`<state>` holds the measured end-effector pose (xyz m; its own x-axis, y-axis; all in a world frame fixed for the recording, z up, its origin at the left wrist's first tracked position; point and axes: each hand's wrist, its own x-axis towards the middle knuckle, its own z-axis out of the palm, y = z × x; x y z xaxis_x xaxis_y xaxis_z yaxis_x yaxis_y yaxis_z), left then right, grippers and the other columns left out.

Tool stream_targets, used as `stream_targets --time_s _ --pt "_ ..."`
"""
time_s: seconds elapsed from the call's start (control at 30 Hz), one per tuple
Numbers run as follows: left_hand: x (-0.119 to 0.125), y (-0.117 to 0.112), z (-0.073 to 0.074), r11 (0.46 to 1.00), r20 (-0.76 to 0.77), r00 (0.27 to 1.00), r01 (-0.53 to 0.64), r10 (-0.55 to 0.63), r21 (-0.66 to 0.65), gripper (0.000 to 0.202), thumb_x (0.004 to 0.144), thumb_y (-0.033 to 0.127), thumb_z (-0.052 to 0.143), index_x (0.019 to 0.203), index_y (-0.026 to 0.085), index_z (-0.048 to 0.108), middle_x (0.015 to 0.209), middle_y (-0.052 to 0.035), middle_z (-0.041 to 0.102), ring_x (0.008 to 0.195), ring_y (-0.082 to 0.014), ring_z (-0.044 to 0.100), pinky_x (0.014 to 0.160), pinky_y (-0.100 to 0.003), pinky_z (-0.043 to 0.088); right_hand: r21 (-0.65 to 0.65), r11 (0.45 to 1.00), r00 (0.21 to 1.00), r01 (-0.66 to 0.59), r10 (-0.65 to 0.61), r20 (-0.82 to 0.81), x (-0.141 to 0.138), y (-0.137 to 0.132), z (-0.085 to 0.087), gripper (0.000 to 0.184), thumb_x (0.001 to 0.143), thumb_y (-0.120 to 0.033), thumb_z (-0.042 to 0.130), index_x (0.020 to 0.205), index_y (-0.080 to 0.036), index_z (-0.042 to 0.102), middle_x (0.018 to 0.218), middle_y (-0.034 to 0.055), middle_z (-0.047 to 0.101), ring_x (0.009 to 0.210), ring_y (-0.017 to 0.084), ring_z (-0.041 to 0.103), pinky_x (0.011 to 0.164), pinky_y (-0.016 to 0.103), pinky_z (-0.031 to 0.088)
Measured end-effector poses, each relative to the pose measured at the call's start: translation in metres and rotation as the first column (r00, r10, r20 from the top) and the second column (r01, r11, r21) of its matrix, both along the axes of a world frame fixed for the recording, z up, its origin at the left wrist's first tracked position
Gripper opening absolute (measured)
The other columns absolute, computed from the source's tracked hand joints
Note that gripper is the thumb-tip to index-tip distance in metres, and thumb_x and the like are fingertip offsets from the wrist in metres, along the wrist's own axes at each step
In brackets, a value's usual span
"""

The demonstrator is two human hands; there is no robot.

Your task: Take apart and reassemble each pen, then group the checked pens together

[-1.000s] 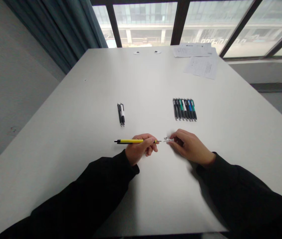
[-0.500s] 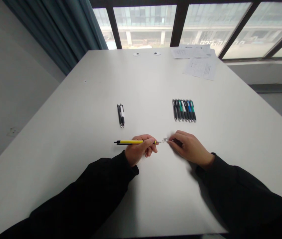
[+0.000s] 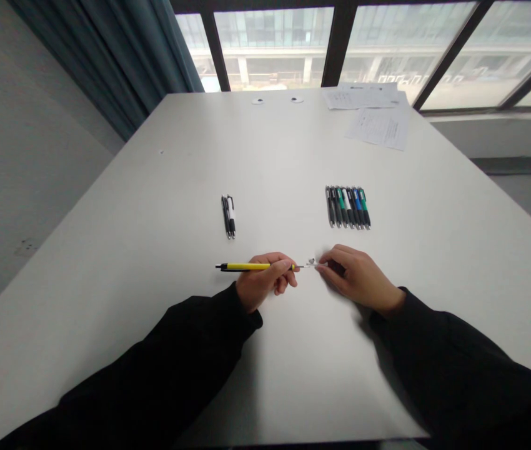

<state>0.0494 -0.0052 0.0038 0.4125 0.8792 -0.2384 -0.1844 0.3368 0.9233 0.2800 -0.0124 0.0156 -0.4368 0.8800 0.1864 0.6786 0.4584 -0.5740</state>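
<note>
My left hand (image 3: 265, 280) is closed around a yellow pen barrel (image 3: 244, 266) that lies level and points left, just above the white table (image 3: 153, 237). My right hand (image 3: 357, 278) pinches a thin refill (image 3: 311, 265) that sticks out of the barrel's right end; a dark piece shows under its fingers. A small silver part (image 3: 312, 260) lies on the table between the two hands.
Two black pens (image 3: 228, 216) lie side by side at centre left. A row of several pens (image 3: 347, 207), black, green and blue, lies at centre right. Paper sheets (image 3: 378, 125) rest at the far right corner by the window. Two small round discs (image 3: 277, 100) sit at the far edge.
</note>
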Motion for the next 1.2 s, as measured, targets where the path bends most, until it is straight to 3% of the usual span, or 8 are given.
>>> stream_targets --time_s 0.17,0.3,0.4,0.67,0.93,1.2 --pt "-0.001 0.0 -0.001 0.999 -0.01 0.999 0.049 -0.049 0.014 0.027 0.084 0.037 0.059 0.081 0.011 0.067 0.061 -0.003 0.067 0.04 -0.0052 0.046 0.039 -0.018 0.031 0.055 0.998 0.983 0.01 0.0 -0.185 -0.004 -0.008 0.005 0.007 0.09 -0.025 0.063 0.092 -0.018 0.063 0.076 0.0019 0.056 0.061 0.013 0.05 0.057 0.027 0.041" --pt "-0.002 -0.001 0.001 0.984 -0.032 0.984 0.175 -0.173 0.045 0.03 0.085 0.04 0.061 0.083 0.011 0.067 0.065 -0.0051 0.069 0.042 -0.0068 0.05 0.04 -0.019 0.034 0.06 0.992 0.945 -0.112 0.125 -0.301 -0.012 -0.016 0.011 0.013 0.09 -0.019 0.062 0.103 -0.019 0.063 0.083 0.0032 0.059 0.061 0.011 0.05 0.056 0.026 0.043" --pt "-0.002 -0.001 0.002 0.985 -0.02 0.986 0.165 -0.164 0.05 0.03 0.085 0.04 0.061 0.084 0.01 0.066 0.065 -0.0051 0.069 0.042 -0.0066 0.05 0.04 -0.019 0.034 0.041 0.981 0.927 -0.188 0.191 -0.324 -0.014 -0.019 0.014 0.017 0.09 -0.014 0.056 0.104 -0.019 0.063 0.084 0.0037 0.059 0.062 0.012 0.052 0.058 0.027 0.045" --pt "-0.002 -0.002 0.006 0.986 -0.051 0.985 0.165 -0.163 0.04 0.03 0.083 0.041 0.062 0.083 0.011 0.066 0.065 -0.0057 0.069 0.042 -0.0071 0.05 0.041 -0.02 0.034 -0.005 0.991 0.94 -0.135 0.126 -0.316 -0.019 -0.02 0.017 0.009 0.092 -0.024 0.058 0.095 -0.019 0.065 0.077 0.0037 0.059 0.061 0.012 0.051 0.056 0.027 0.044" --pt "0.001 0.0 0.01 0.997 -0.028 0.999 -0.038 0.036 -0.064 0.027 0.078 0.038 0.062 0.073 0.011 0.065 0.055 -0.0027 0.063 0.039 -0.006 0.044 0.039 -0.019 0.027 -0.235 0.965 0.953 -0.114 0.04 -0.3 0.023 0.004 0.018 0.019 0.087 -0.028 0.062 0.072 -0.017 0.061 0.063 0.0003 0.055 0.057 0.012 0.046 0.052 0.025 0.037" --pt "0.001 0.001 0.011 0.984 -0.013 0.99 -0.142 0.141 -0.11 0.03 0.076 0.039 0.063 0.069 0.01 0.064 0.05 -0.002 0.059 0.036 -0.0057 0.042 0.038 -0.019 0.023 -0.281 0.949 0.977 -0.143 0.09 -0.195 0.037 0.009 0.012 0.017 0.086 -0.026 0.062 0.071 -0.017 0.059 0.069 0.0029 0.063 0.062 0.014 0.054 0.059 0.027 0.042"
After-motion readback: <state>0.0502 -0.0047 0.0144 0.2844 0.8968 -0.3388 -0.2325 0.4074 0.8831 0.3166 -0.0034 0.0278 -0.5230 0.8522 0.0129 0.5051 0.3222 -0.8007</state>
